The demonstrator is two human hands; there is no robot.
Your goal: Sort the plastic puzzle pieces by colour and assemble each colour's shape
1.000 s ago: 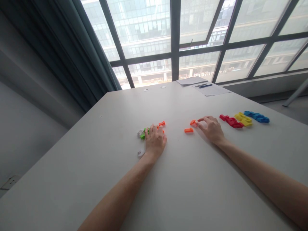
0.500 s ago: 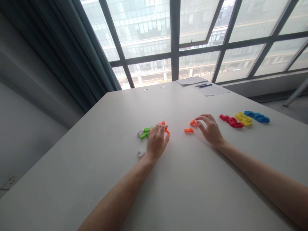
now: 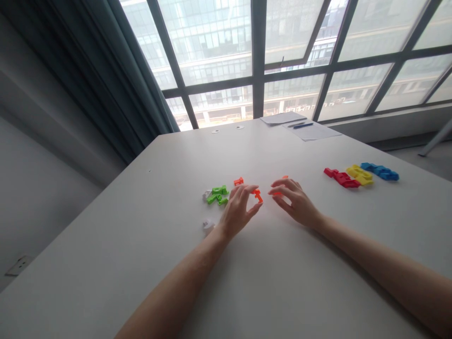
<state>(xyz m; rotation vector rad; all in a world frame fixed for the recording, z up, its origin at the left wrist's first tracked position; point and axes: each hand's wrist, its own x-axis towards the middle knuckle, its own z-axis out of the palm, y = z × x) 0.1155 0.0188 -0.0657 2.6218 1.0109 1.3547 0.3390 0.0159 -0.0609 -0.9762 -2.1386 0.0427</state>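
Note:
Between the thumb and forefinger of my left hand (image 3: 237, 212) is a small orange plastic piece (image 3: 258, 196), pinched by its ends. My right hand (image 3: 296, 203) is curved over another orange piece (image 3: 278, 193), mostly covered by the fingers. Its thumb and fingertips are apart; no firm grip shows. Just behind the right fingers, a bit of orange plastic (image 3: 285, 177) peeks out. Beyond my left hand lies one more orange piece (image 3: 238, 181). Several green pieces (image 3: 219, 190) lie left of that hand, beside white pieces, one of them (image 3: 208, 226) close to the left wrist.
On the right of the white table (image 3: 148, 226) lie groups of red (image 3: 342, 179), yellow (image 3: 360, 174) and blue pieces (image 3: 380, 171). Papers (image 3: 319, 133) with a pen (image 3: 302, 125) rest at the far edge, near the window. A dark curtain (image 3: 106, 70) hangs at left.
My left hand has moved right with the orange piece in its fingers, uncovering more green pieces. My right hand has shifted left and toward me, from the farther orange piece over the nearer one.

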